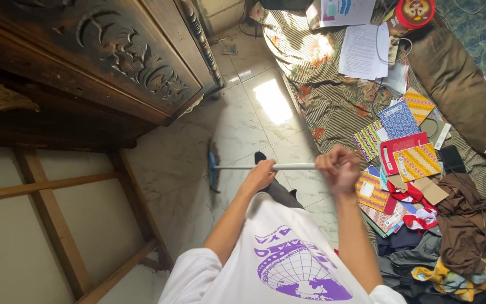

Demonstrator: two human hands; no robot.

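Over the pale marble-tiled floor (237, 135), a person in a white shirt with a purple globe print holds a broom, seen from a head-worn camera looking straight down. Left hand (260, 174): fingers wrapped around the silver metal handle (293, 166) partway along its length, thumb side toward the head. Right hand (340, 168): fingers curled tight into a fist around the upper end of the same handle, knuckles raised. Handle: lies nearly level across the view, running leftward from the hands. Broom head (212, 169): blue, blurred, resting at or just above the tile near the foot of the cabinet; whether it touches the floor cannot be told. Carved dark wooden cabinet (113, 62): fills the upper left, its floral relief panel facing the camera. Plain wooden frame (52, 225): lower left, against a light wall. Striped patterned mat (322, 84): spread on the floor to the right of the bare tile, bearing white printed papers (362, 50) at its far end. Colourful patterned notebooks (406, 146): scattered on the mat just beside the right hand, overlapping one another. Heap of clothing (457, 236): brown, grey and yellow garments piled at lower right, touching the nearest notebooks. Sunlit patch: on the tiles beyond the handle
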